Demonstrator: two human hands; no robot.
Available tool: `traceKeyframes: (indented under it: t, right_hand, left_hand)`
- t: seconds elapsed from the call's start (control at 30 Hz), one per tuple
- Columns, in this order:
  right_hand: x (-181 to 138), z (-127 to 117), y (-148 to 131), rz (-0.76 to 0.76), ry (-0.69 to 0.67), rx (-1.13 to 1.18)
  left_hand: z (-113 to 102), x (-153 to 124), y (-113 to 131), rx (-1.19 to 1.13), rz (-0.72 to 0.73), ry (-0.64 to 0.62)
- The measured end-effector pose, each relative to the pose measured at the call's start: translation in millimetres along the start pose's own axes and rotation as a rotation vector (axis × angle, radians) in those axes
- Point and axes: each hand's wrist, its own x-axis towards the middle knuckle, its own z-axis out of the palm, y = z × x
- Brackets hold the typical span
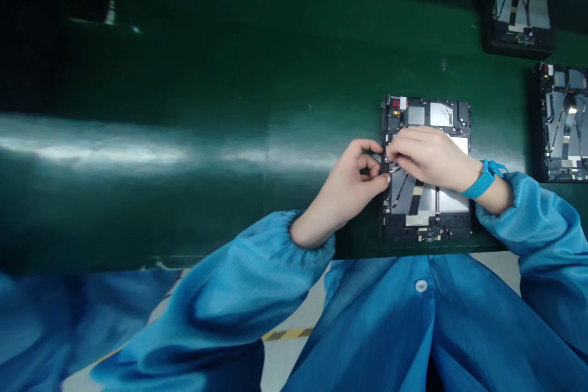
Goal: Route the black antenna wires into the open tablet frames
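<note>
An opened tablet chassis (448, 223) lies on the green belt (229, 135) in front of me, its boards, metal shields and flat cables exposed. My left hand (346, 187) curls against the chassis's left edge, thumb and fingers pinched on that rim. My right hand (427, 156), with a blue wrist strap (482, 180), lies across the upper half of the chassis, its fingertips pressed together on a small part near the left edge. What those fingertips hold is too small to make out.
Two more opened tablet chassis sit on the belt at the right, one at the far corner (519, 6) and one at the right edge (565, 122). A small pale object (111, 9) stands far left. My blue smock sleeves fill the near foreground.
</note>
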Motion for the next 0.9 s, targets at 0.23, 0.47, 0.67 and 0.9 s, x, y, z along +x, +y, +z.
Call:
traceKeyframes:
  t: [0.23, 0.47, 0.67, 0.9]
  right_hand:
    - [0.1, 1.0, 1.6, -0.015, 0.014, -0.003]
    - [-0.1, 1.9, 2.3, 0.007, 0.029, 0.004]
    - [-0.3, 2.0, 5.4, 0.004, 0.064, 0.006]
    - [-0.8, 2.4, 6.3, 0.023, 0.080, 0.025]
  left_hand:
    - [-2.5, 10.0, 1.5, -0.078, -0.003, 0.000]
    - [-2.3, 10.1, 0.3, -0.059, -0.004, -0.001]
    - [-3.7, 12.1, 4.1, 0.013, -0.005, -0.015]
    - [-5.1, 15.4, 1.5, 0.002, 0.018, -0.065]
